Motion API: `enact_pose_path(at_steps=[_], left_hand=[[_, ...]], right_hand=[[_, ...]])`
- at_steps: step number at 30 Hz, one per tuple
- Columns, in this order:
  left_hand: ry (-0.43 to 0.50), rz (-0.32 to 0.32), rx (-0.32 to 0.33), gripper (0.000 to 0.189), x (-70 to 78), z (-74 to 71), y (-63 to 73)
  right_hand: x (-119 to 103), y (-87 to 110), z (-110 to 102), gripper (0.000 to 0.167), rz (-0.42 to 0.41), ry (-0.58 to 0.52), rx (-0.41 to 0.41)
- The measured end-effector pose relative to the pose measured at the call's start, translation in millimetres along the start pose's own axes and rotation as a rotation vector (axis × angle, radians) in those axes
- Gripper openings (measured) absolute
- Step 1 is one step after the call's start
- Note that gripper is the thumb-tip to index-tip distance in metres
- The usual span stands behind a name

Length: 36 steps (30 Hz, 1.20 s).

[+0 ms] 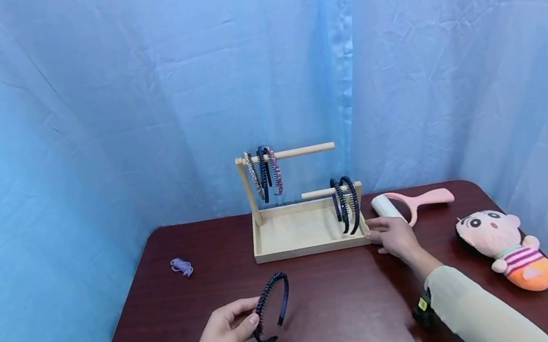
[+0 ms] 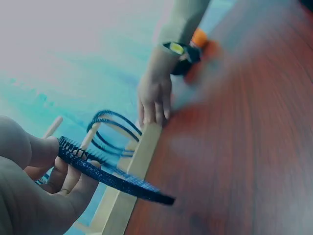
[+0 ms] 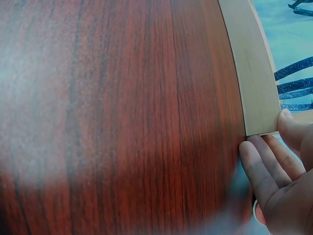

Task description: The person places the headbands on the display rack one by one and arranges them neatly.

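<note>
A dark blue, toothed headband point(image 1: 285, 299) is pinched between the thumb and fingers of my left hand point(image 1: 224, 335), above the table in front of the stand. Its teeth show along the inner side in the left wrist view. My right hand point(image 1: 395, 235) grips the front right corner of a pale wooden stand point(image 1: 312, 250), thumb on the rim and fingers against the outer side. Several headbands point(image 1: 263, 172), one pinkish and one glittery, hang at the left of the upper bar. Dark headbands point(image 1: 348, 207) hang on the lower bar at the right.
On the brown table point(image 1: 337, 309), a purple bundle of cord point(image 1: 182, 266) lies at the left. A pink-handled lint roller point(image 1: 432, 197) is just behind my right hand. Farther right lies a plush doll point(image 1: 509, 251). Blue curtains point(image 1: 135, 97) hang behind and beside the table.
</note>
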State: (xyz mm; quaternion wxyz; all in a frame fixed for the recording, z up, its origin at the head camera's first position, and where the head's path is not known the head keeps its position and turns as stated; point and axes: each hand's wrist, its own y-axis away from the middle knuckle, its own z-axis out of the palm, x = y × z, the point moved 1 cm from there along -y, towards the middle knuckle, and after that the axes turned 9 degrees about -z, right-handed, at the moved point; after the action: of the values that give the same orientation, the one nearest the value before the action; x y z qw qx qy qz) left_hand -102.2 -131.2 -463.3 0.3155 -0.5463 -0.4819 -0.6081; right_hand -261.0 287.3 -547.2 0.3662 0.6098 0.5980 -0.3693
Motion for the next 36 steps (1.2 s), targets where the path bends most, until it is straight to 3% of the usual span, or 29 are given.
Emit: enact_pose_path(at_steps=[6,14,22,29,36], left_hand=[[0.136,0.009,0.000,0.036,10.9,14.2,-19.1],[0.180,0.063,0.115,0.033,37.2,34.0,-53.3],[0.158,0.091,0.219,0.032,56.3,43.8,-93.9],[0.143,0.119,0.254,0.031,68.1,47.7,-126.5],[0.125,0.128,0.277,0.031,73.2,60.7,-152.7]], right_hand=[[0,0.3,-2,0.044,0.009,0.012,-0.003],[1,0.1,-6,0.045,0.038,0.032,-0.003],[4,0.2,-4,0.045,0.022,0.022,-0.002],[4,-1.6,-3,0.043,0.005,0.026,-0.001],[1,-0.8,-1,0.044,-0.002,0.021,-0.005]])
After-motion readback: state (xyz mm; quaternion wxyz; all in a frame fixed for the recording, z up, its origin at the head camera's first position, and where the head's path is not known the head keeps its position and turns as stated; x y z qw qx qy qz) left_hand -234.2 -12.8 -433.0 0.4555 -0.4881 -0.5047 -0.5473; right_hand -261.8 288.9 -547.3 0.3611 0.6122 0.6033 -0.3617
